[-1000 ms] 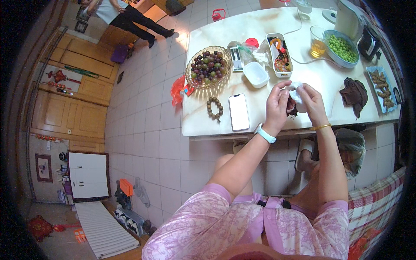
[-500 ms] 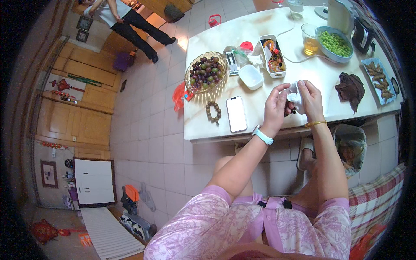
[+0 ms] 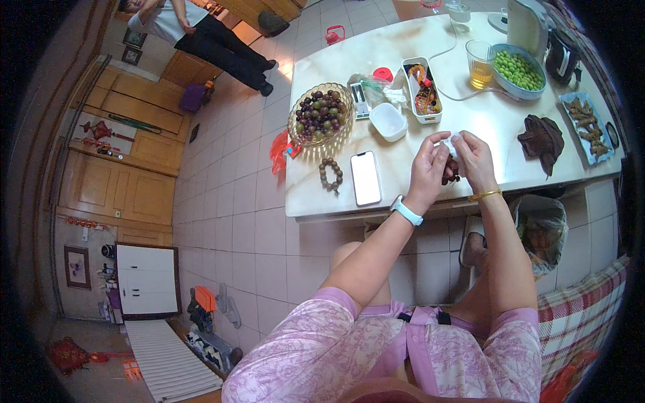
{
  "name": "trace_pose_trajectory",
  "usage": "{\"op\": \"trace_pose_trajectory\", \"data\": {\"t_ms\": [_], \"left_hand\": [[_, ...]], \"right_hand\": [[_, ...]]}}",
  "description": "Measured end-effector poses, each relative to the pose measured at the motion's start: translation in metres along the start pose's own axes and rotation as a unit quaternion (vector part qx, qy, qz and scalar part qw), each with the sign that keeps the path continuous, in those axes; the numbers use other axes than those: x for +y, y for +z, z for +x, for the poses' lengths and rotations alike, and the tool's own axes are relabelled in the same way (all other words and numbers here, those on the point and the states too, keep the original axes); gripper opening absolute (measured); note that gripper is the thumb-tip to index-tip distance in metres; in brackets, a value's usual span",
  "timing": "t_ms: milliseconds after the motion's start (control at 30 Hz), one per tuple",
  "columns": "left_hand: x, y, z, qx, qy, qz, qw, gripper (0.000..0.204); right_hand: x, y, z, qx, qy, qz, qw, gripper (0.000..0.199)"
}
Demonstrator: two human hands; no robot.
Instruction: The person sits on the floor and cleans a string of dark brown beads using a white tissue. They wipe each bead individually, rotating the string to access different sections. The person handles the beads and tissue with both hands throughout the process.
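Both hands meet above the near edge of the table. My left hand (image 3: 428, 169), with a pale blue watch band at its wrist, is closed round a string of dark red beads (image 3: 450, 176), which dangles below the fingers. My right hand (image 3: 476, 161), with a gold bangle, pinches a crumpled white tissue (image 3: 451, 142) against the beads. Fingers hide much of the tissue and part of the string. A brown bead bracelet (image 3: 330, 174) and a phone with a bright screen (image 3: 365, 177) lie left of my hands.
Behind my hands stand a white box of bead strings (image 3: 423, 115) and a small white bowl (image 3: 388, 122). Grapes fill a basket (image 3: 293, 127) at left. A glass (image 3: 479, 74), a green-fruit bowl (image 3: 517, 93) and a brown cloth (image 3: 541, 142) sit right. A person (image 3: 218, 50) stands far left.
My hands have drawn closer together, and the right fingers now curl over the tissue, so less of it shows. More of the dark beads hang into view. The standing person has shifted slightly.
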State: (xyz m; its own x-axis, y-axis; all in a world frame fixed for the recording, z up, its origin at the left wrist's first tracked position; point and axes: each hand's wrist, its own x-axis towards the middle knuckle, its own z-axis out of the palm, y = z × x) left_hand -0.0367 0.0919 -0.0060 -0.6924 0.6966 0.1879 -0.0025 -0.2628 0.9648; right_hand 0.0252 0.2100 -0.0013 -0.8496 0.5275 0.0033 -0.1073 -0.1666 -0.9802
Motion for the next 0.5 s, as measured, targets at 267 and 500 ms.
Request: {"op": "trace_pose_trajectory", "data": {"t_ms": [267,500], "left_hand": [[0.016,-0.003,0.000,0.062,-0.020,-0.088,0.994,0.032],[0.010,-0.006,0.000,0.018,-0.050,-0.056,0.997,0.028]], "right_hand": [[-0.001,0.001,0.007,0.010,-0.023,0.097,0.995,0.023],[-0.007,0.008,-0.003,0.001,-0.030,-0.096,0.995,0.023]]}}
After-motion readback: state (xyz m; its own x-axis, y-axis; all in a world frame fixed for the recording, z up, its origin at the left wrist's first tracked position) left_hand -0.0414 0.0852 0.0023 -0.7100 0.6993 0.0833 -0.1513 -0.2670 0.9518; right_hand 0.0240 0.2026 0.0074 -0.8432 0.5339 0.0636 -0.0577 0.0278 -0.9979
